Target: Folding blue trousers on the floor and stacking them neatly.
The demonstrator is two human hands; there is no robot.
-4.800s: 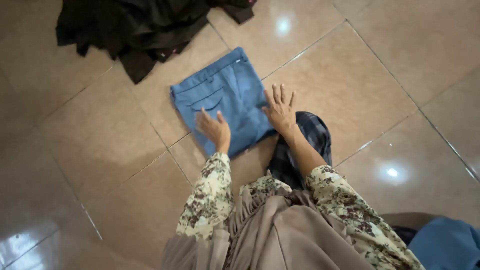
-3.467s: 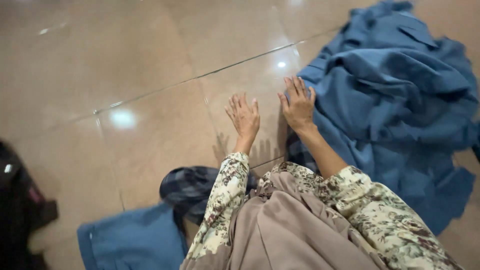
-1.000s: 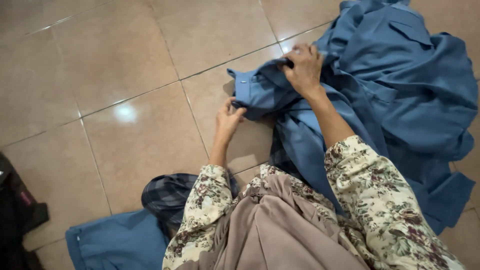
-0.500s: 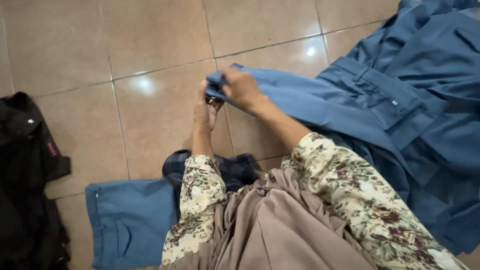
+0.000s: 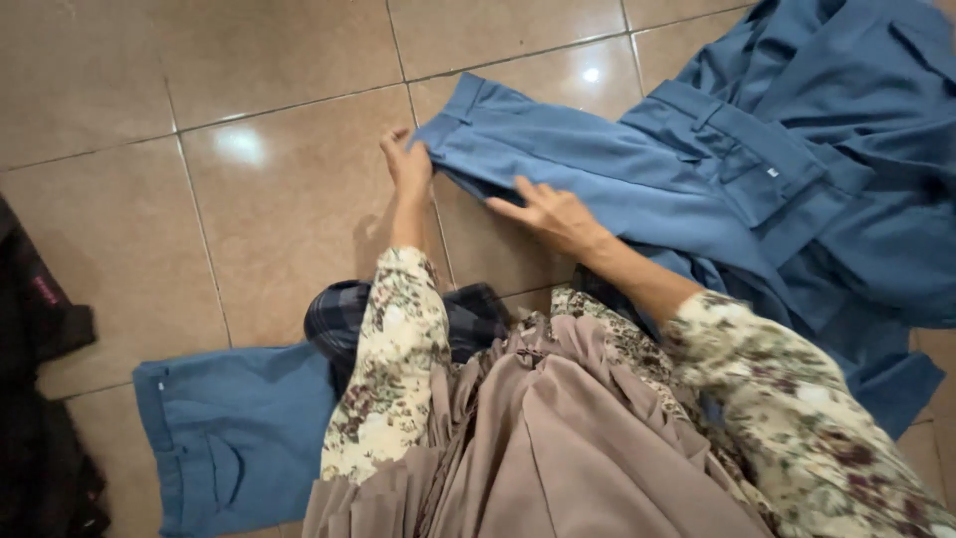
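Note:
A pair of blue trousers [image 5: 637, 164] lies stretched across the brown tiled floor [image 5: 289, 199], one leg pulled out toward me. My left hand [image 5: 408, 164] pinches the hem corner of that leg. My right hand [image 5: 553, 214] rests flat on the same leg, fingers spread, a little to the right of the left hand. More blue cloth of the same colour [image 5: 856, 130] is heaped at the right, joined to or lying under the trousers.
A folded blue garment with a pocket [image 5: 224, 438] lies on the floor at lower left. Dark clothing [image 5: 40, 399] is piled at the left edge. A dark checked cloth [image 5: 344, 319] shows under my arms. My beige skirt fills the bottom.
The trouser leg has been drawn out of the heap and laid flat. My right hand has let go of the hem and now presses on the leg; my left keeps the corner.

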